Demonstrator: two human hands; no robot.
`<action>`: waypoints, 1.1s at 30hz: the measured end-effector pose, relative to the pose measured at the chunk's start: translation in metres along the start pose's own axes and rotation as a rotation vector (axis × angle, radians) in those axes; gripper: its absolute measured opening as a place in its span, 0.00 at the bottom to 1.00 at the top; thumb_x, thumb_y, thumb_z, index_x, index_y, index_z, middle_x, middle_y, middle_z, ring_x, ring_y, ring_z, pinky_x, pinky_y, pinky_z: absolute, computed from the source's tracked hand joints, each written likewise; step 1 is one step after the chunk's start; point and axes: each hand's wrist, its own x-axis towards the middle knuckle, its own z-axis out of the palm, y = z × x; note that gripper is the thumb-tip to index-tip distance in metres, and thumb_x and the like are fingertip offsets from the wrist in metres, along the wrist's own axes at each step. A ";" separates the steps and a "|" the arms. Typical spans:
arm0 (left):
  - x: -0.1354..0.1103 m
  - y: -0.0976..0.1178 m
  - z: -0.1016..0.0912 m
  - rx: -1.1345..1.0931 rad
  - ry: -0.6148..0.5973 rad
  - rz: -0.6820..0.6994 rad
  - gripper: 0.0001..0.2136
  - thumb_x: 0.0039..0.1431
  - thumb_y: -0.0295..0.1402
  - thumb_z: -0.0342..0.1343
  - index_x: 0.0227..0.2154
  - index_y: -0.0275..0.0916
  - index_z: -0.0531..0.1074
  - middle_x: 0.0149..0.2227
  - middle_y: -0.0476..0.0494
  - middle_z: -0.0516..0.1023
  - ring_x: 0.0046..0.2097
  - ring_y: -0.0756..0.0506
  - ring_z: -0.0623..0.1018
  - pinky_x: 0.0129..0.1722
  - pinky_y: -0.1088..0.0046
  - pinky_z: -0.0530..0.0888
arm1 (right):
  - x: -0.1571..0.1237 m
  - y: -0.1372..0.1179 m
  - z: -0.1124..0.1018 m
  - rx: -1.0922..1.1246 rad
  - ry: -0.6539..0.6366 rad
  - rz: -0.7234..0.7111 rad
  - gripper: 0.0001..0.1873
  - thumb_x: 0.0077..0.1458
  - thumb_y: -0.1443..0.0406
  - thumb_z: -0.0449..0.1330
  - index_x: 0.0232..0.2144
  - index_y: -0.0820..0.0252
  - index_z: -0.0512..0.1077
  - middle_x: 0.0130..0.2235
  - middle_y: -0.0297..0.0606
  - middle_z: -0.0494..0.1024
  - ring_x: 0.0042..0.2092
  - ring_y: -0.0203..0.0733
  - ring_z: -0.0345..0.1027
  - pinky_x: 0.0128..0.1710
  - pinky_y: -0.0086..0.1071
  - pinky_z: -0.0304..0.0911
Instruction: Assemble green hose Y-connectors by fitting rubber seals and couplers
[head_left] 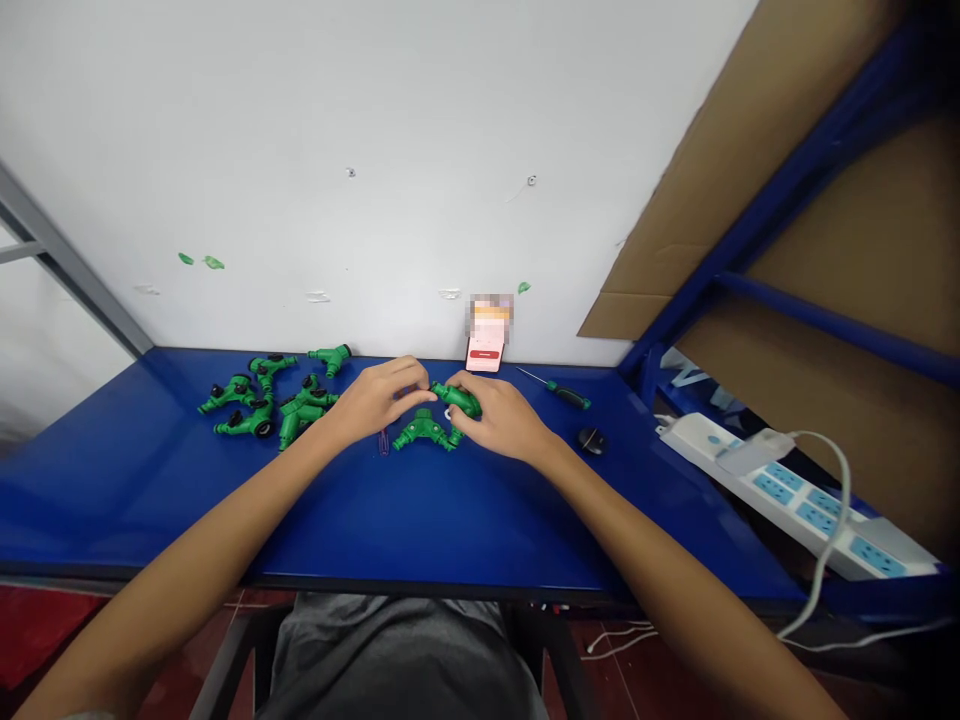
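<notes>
My right hand [501, 412] is closed around a green plastic hose connector [459, 398], held just above the blue table [420, 520]. My left hand [381, 398] rests beside it with fingers curled, their tips reaching toward that connector; whether it grips anything is hidden. A second green Y-shaped connector [426, 432] lies on the table right below both hands. A small purple clip [384, 441] lies next to my left wrist.
Several green connectors [274, 400] are piled at the left of the table. A phone [486, 350] leans on the white wall. A green-handled screwdriver [561, 391] and a black round cap [591, 440] lie to the right. A white power strip [795, 495] sits on the blue shelf.
</notes>
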 end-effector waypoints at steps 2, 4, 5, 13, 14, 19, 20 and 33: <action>0.002 0.002 0.002 -0.126 0.051 -0.061 0.15 0.73 0.46 0.62 0.35 0.40 0.76 0.40 0.41 0.82 0.40 0.45 0.81 0.40 0.68 0.78 | -0.001 0.000 -0.001 -0.011 0.000 -0.026 0.10 0.61 0.63 0.58 0.45 0.56 0.74 0.38 0.39 0.82 0.35 0.44 0.70 0.38 0.36 0.58; 0.003 0.004 0.003 -0.264 0.079 -0.162 0.17 0.67 0.49 0.68 0.34 0.39 0.77 0.39 0.42 0.83 0.38 0.45 0.83 0.38 0.69 0.80 | -0.001 0.000 -0.002 -0.009 0.004 -0.053 0.11 0.61 0.63 0.58 0.45 0.55 0.74 0.39 0.39 0.83 0.36 0.44 0.71 0.39 0.36 0.59; 0.004 0.005 0.003 -0.321 0.077 -0.211 0.18 0.65 0.50 0.70 0.36 0.39 0.77 0.39 0.42 0.84 0.37 0.45 0.83 0.37 0.70 0.81 | -0.002 0.000 -0.002 -0.008 0.006 -0.063 0.11 0.62 0.63 0.58 0.46 0.55 0.74 0.40 0.40 0.83 0.36 0.44 0.71 0.39 0.36 0.59; 0.003 0.006 0.003 -0.292 0.106 -0.185 0.19 0.63 0.52 0.71 0.39 0.39 0.84 0.39 0.41 0.86 0.36 0.46 0.84 0.37 0.72 0.82 | -0.003 0.000 0.001 -0.014 0.009 -0.063 0.11 0.62 0.62 0.59 0.46 0.55 0.74 0.40 0.40 0.84 0.37 0.45 0.73 0.38 0.36 0.60; 0.002 0.006 0.004 -0.279 0.112 -0.174 0.19 0.63 0.52 0.70 0.40 0.39 0.84 0.39 0.41 0.86 0.36 0.46 0.84 0.37 0.72 0.82 | -0.002 0.000 0.001 -0.010 0.007 -0.059 0.11 0.61 0.62 0.59 0.46 0.56 0.74 0.40 0.40 0.84 0.37 0.45 0.73 0.38 0.36 0.60; 0.002 0.006 0.007 -0.258 0.130 -0.144 0.18 0.65 0.50 0.69 0.42 0.39 0.84 0.41 0.41 0.86 0.38 0.46 0.84 0.38 0.72 0.83 | -0.001 0.001 0.000 0.055 0.009 -0.065 0.12 0.62 0.62 0.59 0.46 0.57 0.75 0.39 0.39 0.82 0.37 0.44 0.72 0.39 0.36 0.61; 0.002 0.006 0.006 -0.259 0.129 -0.133 0.17 0.66 0.50 0.69 0.43 0.39 0.84 0.42 0.41 0.86 0.38 0.47 0.84 0.38 0.73 0.83 | -0.001 0.001 -0.001 0.072 0.008 -0.069 0.12 0.62 0.62 0.59 0.46 0.57 0.75 0.38 0.38 0.82 0.37 0.44 0.72 0.39 0.35 0.61; 0.005 0.017 0.000 -0.341 0.113 -0.238 0.11 0.67 0.42 0.67 0.43 0.40 0.85 0.42 0.43 0.88 0.36 0.47 0.85 0.35 0.73 0.84 | 0.000 0.004 -0.002 0.157 0.033 -0.087 0.09 0.62 0.62 0.59 0.44 0.56 0.74 0.34 0.34 0.79 0.32 0.41 0.67 0.37 0.35 0.59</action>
